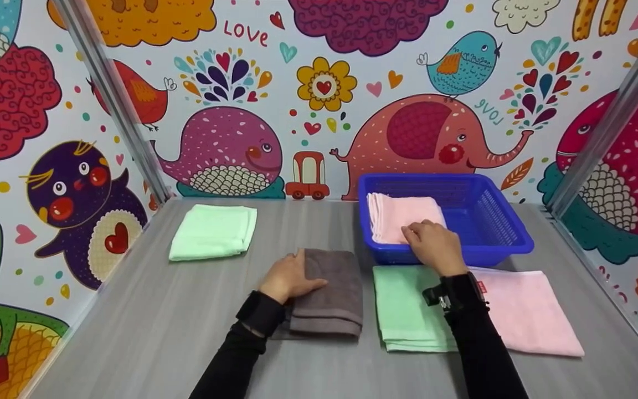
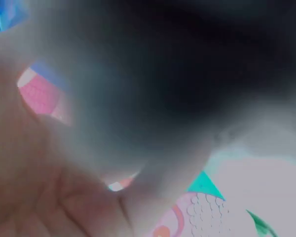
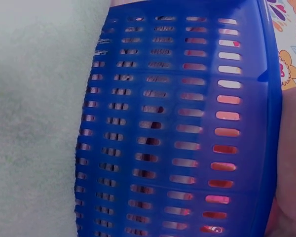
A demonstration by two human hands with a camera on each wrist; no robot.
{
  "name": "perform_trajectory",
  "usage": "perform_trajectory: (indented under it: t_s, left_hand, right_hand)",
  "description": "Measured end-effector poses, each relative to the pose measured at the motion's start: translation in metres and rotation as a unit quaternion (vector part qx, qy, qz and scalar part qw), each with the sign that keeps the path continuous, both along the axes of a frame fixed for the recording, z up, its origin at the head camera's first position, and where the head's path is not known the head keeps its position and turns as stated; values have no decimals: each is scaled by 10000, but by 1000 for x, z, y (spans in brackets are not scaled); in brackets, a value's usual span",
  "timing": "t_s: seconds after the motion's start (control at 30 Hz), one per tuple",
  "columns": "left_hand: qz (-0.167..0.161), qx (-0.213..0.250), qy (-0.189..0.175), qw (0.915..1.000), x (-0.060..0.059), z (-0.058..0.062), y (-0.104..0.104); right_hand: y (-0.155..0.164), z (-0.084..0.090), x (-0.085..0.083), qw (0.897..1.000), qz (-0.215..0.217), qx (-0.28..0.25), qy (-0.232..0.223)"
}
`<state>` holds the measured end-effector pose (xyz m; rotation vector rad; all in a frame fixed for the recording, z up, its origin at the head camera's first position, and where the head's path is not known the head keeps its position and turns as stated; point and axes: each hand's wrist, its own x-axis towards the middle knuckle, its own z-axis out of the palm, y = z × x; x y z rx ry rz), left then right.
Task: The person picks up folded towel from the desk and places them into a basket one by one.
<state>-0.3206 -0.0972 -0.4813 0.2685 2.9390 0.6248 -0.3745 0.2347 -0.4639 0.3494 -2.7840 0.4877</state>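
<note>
- The left hand holds the left edge of the folded grey-brown towel, thumb stretched flat across the top, fingers going out of sight at that edge; its wrist view is mostly a dark blur.
- The left forearm slants forward and to the right, in a black sleeve.
- The right hand touches the folded pink towel inside the blue basket, at its left end; the fingers are bent, but I cannot tell whether they pinch the cloth.
- The right arm reaches forward over the basket's near rim, back of the hand upward, crossing above a green towel and a larger pink cloth.
- A pale mint towel lies folded at the table's far left.
</note>
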Motion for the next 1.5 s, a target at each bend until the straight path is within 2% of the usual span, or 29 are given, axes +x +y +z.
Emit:
perform_trajectory:
  t_s: [0.17, 0.23, 0.33, 0.43, 0.5, 0.57, 0.67, 0.87, 1.0, 1.07, 1.17, 1.3, 1.37, 1.5]
  left_hand:
    - [-179, 63, 41, 9998, 2, -2, 3]
    - [-289, 33, -3, 9996, 3, -2, 2]
    - [-431, -19, -99, 9990, 3, -2, 1]
    - [-475, -35, -168, 9987, 3, -1, 0]
    - [-466, -29, -187, 9987, 3, 0, -1]
    - [-446, -14, -153, 9989, 3, -1, -1]
    - [-447, 26, -89, 9990, 3, -4, -2]
    - [-365, 67, -53, 9993, 1, -6, -2]
    - [-164, -44, 73, 9998, 1, -6, 1]
    - [9, -218, 154, 9996, 2, -5, 3]
    - [327, -637, 309, 9970, 4, -4, 5]
    - [550, -1042, 329, 9925, 7, -3, 5]
    - [508, -996, 253, 9934, 7, -3, 4]
    - [299, -448, -66, 9985, 4, -7, 1]
  right_hand:
    - [-5, 0, 2, 9997, -139, 101, 164]
    - [-9, 1, 3, 9981, -249, 214, 521]
    - [-20, 3, 6, 9896, -319, 194, 1391]
    - [-39, 7, 12, 9770, -9, -184, 2123]
    - [-54, 7, 17, 9716, 390, -463, 2289]
    - [-70, 8, 25, 9716, 750, -603, 2163]
    - [-89, 6, 38, 9743, 1093, -471, 1911]
    - [-111, 3, 57, 9808, 1446, -51, 1307]
    - [-114, -5, 63, 9842, 1612, 407, 607]
    - [-112, -9, 63, 9853, 1627, 516, 115]
    - [-109, -14, 61, 9859, 1509, 407, -601]
    - [-105, -18, 56, 9853, 1282, 148, -1122]
    - [-105, -20, 53, 9844, 1265, 6, -1225]
    - [-106, -25, 50, 9816, 1327, -234, -1353]
